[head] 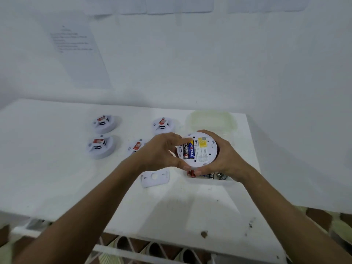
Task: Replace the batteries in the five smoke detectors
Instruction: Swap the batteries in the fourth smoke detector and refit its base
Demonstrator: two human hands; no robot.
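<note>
Both hands hold a round white smoke detector [198,149] back-up above the tabletop [57,168]; two batteries [189,151] sit in its open bay. The left hand [162,149] grips its edge, the right hand [222,155] cups it. Its cover [155,177] lies below; four other detectors [102,146] stand left, loose batteries [219,175] partly hidden underneath.

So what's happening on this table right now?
A person holds a smoke detector upside down in both hands, the left hand and the right hand. Its battery bay is open with two batteries in it. The cover lies on the table below. Four other detectors sit to the left, and loose batteries lie under the right hand.
</note>
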